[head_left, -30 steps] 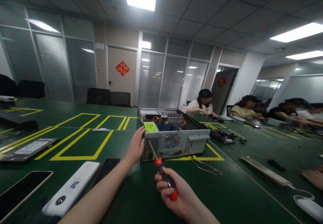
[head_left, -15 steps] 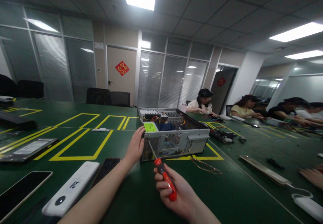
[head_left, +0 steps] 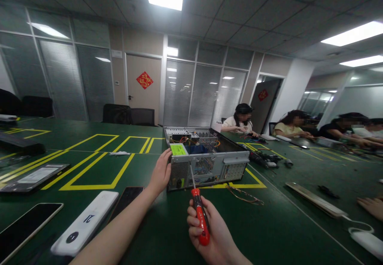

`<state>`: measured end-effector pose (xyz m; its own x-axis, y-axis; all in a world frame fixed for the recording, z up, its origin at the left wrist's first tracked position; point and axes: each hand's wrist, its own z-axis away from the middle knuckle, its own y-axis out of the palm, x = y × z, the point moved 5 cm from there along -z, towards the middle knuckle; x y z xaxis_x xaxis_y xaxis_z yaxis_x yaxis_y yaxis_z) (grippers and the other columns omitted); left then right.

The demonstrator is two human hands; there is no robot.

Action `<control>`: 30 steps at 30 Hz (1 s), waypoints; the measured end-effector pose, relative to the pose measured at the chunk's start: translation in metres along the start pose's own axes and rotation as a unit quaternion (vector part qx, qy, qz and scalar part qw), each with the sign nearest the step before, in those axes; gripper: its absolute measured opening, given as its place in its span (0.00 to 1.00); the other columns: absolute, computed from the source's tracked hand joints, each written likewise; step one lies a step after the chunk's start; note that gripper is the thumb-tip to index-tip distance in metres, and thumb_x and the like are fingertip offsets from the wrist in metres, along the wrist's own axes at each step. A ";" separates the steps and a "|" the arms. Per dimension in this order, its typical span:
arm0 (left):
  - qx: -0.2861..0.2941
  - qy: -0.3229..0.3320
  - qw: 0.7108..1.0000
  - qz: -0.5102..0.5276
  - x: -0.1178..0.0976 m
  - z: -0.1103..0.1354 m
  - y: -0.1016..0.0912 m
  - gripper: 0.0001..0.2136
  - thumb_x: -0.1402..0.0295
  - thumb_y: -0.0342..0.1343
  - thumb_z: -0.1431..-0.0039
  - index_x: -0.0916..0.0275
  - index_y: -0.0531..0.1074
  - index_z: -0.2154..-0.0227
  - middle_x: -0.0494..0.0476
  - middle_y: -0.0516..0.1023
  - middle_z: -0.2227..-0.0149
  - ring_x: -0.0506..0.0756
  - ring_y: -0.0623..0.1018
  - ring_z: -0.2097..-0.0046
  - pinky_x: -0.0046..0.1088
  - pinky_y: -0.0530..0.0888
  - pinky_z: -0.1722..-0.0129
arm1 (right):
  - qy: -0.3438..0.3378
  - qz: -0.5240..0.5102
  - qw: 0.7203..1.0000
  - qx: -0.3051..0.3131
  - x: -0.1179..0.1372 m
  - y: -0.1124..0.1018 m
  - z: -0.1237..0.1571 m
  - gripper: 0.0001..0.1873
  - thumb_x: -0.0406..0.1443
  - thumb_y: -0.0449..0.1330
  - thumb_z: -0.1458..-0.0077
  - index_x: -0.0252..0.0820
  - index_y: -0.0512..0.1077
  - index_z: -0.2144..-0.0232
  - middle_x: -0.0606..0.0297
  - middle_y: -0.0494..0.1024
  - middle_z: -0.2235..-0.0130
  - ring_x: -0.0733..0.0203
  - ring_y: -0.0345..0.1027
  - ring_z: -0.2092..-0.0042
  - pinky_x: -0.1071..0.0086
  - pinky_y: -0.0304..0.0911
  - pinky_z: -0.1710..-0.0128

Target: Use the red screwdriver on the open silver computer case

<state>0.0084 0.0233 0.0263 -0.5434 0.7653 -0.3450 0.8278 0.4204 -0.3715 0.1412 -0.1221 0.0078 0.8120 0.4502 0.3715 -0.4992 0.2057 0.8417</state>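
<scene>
A desktop computer case (head_left: 209, 171) lies on the table with its top off, its metal rear panel toward me. Colored cables and a power supply with a bright yellow-green label (head_left: 178, 150) show inside. At the case's near left corner, my left hand (head_left: 160, 172) holds the edge, fingers bent against the side and partly hidden. Wrapped in my right hand (head_left: 209, 227) is a screwdriver (head_left: 200, 217) with a red and black handle. Its shaft points up at the rear panel, right of the power supply; whether the tip touches is unclear.
On the left lie a hard drive (head_left: 34, 177), a phone (head_left: 28, 231), a white device (head_left: 85, 223) and a dark phone (head_left: 125, 201). Glasses (head_left: 243, 195) rest right of the case, near black cables (head_left: 265, 157). Other people (head_left: 239, 121) sit working along the far right.
My right hand and the screwdriver have shifted right, so the shaft now stands steeper and its tip is farther right along the rear panel. My left hand has stayed on the case.
</scene>
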 end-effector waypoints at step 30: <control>0.003 -0.007 1.000 -0.009 0.000 0.000 0.000 0.20 0.68 0.37 0.36 0.62 0.53 0.42 0.63 0.57 0.40 0.56 0.58 0.38 0.43 0.58 0.39 | -0.011 0.017 1.000 -0.013 0.005 -0.001 -0.004 0.14 0.42 0.49 0.41 0.36 0.64 0.69 0.70 0.63 0.79 0.75 0.52 0.82 0.84 0.45 0.86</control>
<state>0.0082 0.0229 0.0265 -0.5602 0.7509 -0.3497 0.8170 0.4310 -0.3832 0.1447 -0.1163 0.0074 0.8006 0.4384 0.4085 -0.5343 0.2137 0.8178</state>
